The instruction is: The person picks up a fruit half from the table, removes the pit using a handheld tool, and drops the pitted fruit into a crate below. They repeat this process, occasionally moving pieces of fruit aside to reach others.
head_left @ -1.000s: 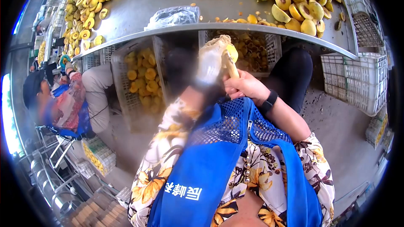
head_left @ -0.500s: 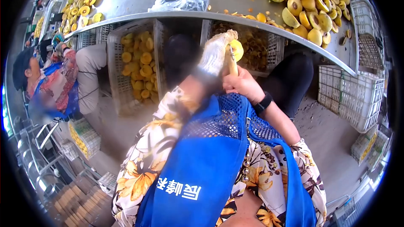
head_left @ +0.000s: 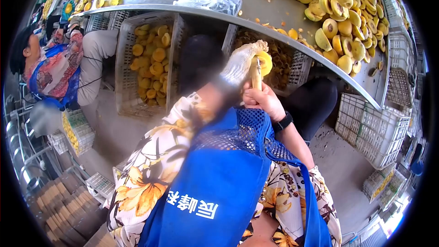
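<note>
My left hand (head_left: pixel 240 62), in a worn whitish glove, grips a yellow peach half (head_left: pixel 265 63) at its fingertips. The peach's cut face is turned partly toward me. My right hand (head_left: pixel 265 99) is bare, with a black watch at the wrist. Its fingers are closed round the light wooden handle of a small pitting tool (head_left: pixel 256 78). The tool's metal end lies against the peach half's cut face; how deep it goes is hidden. Both hands are above a crate (head_left: pixel 299 66) of peach pieces, in front of the metal table's edge.
Piled peach halves (head_left: pixel 345 27) lie on the metal table (head_left: pixel 274 11), along with a clear plastic bag (head_left: pixel 208 2). Below its rim stands a crate of peach halves (head_left: pixel 153 64). White crates (head_left: pixel 372 130) stand at the right. A co-worker (head_left: pixel 55 64) sits at the left.
The peach half has turned, showing more of its cut face and the tool's metal end against it. My view has shifted slightly. The co-worker's head has moved.
</note>
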A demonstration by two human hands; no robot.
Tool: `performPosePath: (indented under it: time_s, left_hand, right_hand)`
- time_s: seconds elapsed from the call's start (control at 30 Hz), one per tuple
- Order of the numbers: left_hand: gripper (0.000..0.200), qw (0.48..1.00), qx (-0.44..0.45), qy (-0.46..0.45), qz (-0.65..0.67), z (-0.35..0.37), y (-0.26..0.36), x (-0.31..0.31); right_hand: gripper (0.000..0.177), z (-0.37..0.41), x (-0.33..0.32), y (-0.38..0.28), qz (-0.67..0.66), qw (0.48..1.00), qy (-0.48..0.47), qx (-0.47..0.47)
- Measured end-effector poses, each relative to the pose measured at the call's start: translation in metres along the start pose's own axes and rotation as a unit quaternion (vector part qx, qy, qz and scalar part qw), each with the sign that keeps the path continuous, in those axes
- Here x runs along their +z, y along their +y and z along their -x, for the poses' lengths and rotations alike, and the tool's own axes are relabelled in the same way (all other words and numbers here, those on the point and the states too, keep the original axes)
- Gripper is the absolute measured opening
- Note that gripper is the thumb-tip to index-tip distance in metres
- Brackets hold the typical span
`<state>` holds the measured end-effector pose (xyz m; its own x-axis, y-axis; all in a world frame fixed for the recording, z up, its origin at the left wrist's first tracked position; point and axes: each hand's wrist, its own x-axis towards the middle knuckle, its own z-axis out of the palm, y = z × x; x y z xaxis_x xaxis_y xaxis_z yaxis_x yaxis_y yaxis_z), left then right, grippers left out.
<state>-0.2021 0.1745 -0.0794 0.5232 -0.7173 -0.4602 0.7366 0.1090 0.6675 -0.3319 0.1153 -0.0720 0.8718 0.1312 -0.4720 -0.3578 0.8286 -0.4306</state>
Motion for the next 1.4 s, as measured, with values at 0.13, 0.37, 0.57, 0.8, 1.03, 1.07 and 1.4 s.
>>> performPosePath:
  time_s: [0.13,0.37,0.57,0.8,1.03,1.07,1.4]
  left_hand:
    - [0.035,0.974,-0.147,-0.102,0.141,-0.003,0.007,-0.008]
    - [0.037,0.993,0.041,0.053,0.093,0.005,0.024,-0.017]
    - [0.035,0.979,0.034,0.173,0.105,0.055,0.077,-0.041]
    - [0.031,0.562,0.155,0.364,-0.727,0.087,0.140,-0.140]
    - [0.028,0.520,0.338,0.062,-0.782,-0.080,0.162,0.006]
    - [0.030,0.510,0.333,0.067,-0.790,-0.110,0.152,0.021]
    - [0.040,0.543,0.136,0.118,-0.821,-0.181,0.106,0.079]
  right_hand:
    - [0.014,-0.003,0.022,0.005,0.207,0.968,0.048,-0.137]
    - [0.012,-0.012,0.006,0.002,0.168,0.949,0.163,-0.213]
    - [0.011,-0.011,0.003,-0.011,0.201,0.938,0.243,-0.145]
    - [0.025,-0.018,-0.022,-0.006,0.331,0.901,0.247,-0.134]
    - [0.023,-0.016,-0.015,-0.013,0.371,0.883,0.224,-0.179]
    - [0.022,-0.015,-0.014,-0.013,0.375,0.881,0.227,-0.181]
    - [0.019,0.018,0.004,-0.045,0.283,0.910,0.247,-0.174]
